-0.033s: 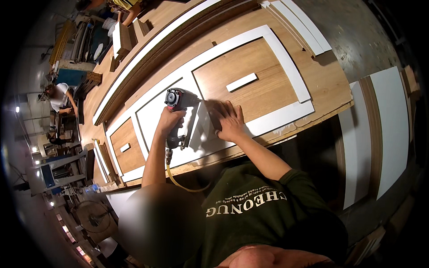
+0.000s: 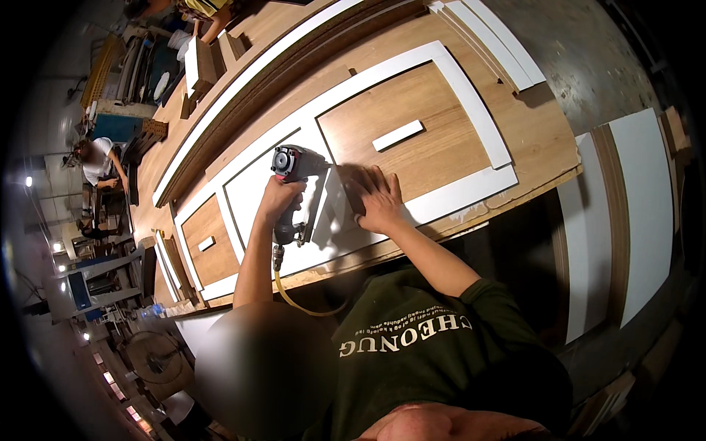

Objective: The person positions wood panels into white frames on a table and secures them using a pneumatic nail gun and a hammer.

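My left hand (image 2: 278,200) is wrapped round the handle of a dark pneumatic nail gun (image 2: 296,162). A yellow air hose (image 2: 294,307) runs from the handle's base towards me. The gun's nose points right, over a white panel frame (image 2: 468,99) lying on the workbench; whether it touches the frame I cannot tell. Just right of the gun, my right hand (image 2: 381,206) lies flat on the frame beside its wood-coloured opening, fingers spread, holding nothing. A short white strip (image 2: 398,135) lies within that opening. Another short strip (image 2: 206,242) lies in the smaller opening at the left.
Long white-topped boards (image 2: 243,88) are stacked along the workbench's (image 2: 548,140) far side. More white strips (image 2: 494,44) lie at the far right. Large white panels (image 2: 643,213) stand right of the bench. A co-worker (image 2: 99,162) is at the left, and another person's arm (image 2: 215,26) reaches in at the top.
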Tool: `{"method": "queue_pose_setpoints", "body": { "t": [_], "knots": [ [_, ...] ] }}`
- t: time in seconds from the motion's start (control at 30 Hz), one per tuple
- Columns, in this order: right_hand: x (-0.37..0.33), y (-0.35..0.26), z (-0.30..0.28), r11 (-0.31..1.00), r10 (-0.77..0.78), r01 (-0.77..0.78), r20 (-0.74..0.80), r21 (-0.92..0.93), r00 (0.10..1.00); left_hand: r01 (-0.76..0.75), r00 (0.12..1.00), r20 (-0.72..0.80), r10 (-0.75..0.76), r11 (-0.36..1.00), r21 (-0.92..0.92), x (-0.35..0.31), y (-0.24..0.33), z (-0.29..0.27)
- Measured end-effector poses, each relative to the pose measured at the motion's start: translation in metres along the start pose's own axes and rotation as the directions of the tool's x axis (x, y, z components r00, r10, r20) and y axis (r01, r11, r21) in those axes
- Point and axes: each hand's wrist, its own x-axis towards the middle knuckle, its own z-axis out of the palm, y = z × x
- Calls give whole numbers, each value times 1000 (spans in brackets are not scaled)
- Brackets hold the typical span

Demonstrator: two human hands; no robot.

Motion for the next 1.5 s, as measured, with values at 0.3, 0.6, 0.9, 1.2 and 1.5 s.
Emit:
{"method": "queue_pose_setpoints", "body": {
  "t": [0.3,0.6,0.9,1.2,1.5],
  "knots": [
    [0,0,-1,1000,-9,9,-19,25,1000,7,999,38,-10,997,75,3,5,-2],
    [-1,2,0,1000,-13,13,-24,-4,1000,4,1000,-25,-6,994,-106,-13,-4,-19],
    [0,1,-4,1000,15,-14,50,-26,999,5,1000,-26,-7,998,-61,-15,-6,-19],
    [-1,-3,-5,1000,8,-7,46,-26,999,37,999,6,-37,998,-48,-2,-21,-23],
    [-1,5,8,994,-31,27,-36,-102,999,9,999,52,-1,987,-158,-71,-58,-8]
  ]
}}
